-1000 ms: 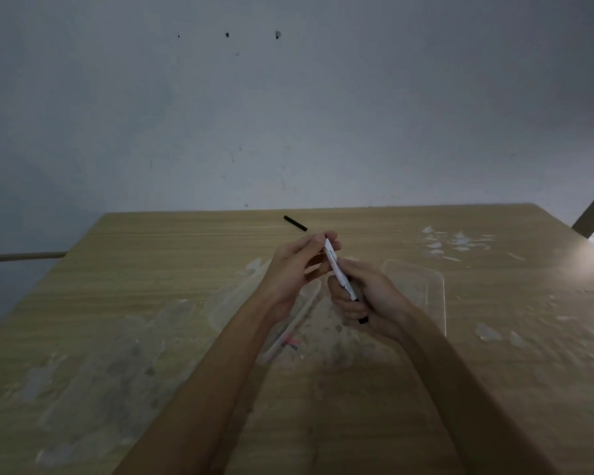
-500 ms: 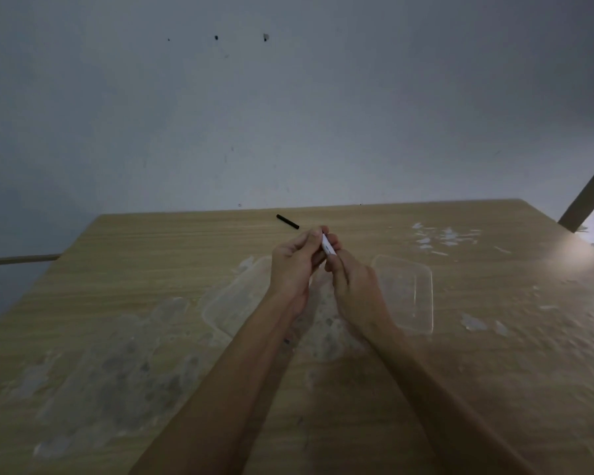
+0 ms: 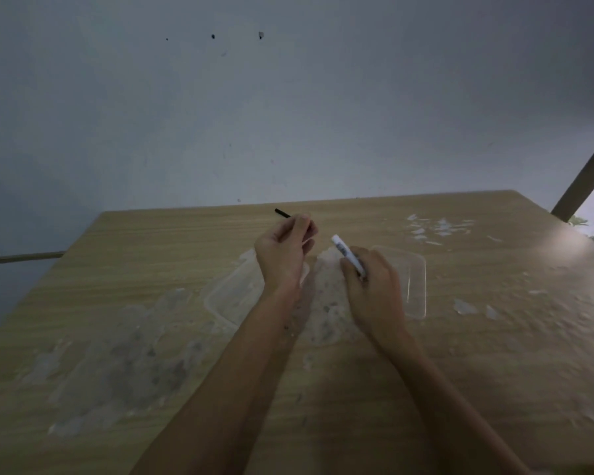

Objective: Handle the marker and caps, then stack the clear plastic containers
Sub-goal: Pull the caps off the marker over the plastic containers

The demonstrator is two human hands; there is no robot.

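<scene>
My right hand (image 3: 374,289) grips a white marker (image 3: 346,254) whose free end points up and to the left. My left hand (image 3: 283,250) is apart from the marker, its fingers curled. Those fingertips cover the near end of a thin black cap (image 3: 282,213) lying near the table's far edge; whether they grip it is hidden. Two clear plastic containers rest on the table: one (image 3: 232,296) under my left wrist, the other (image 3: 417,279) just right of my right hand.
The wooden table (image 3: 151,255) carries white and grey smears in the middle, at the left front and at the far right (image 3: 432,228). A bare wall rises behind the far edge. A slanted beam (image 3: 587,173) stands past the right corner.
The hands have parted. My left hand left the marker's tip and went up and left to the black cap; my right hand drew the marker down and right.
</scene>
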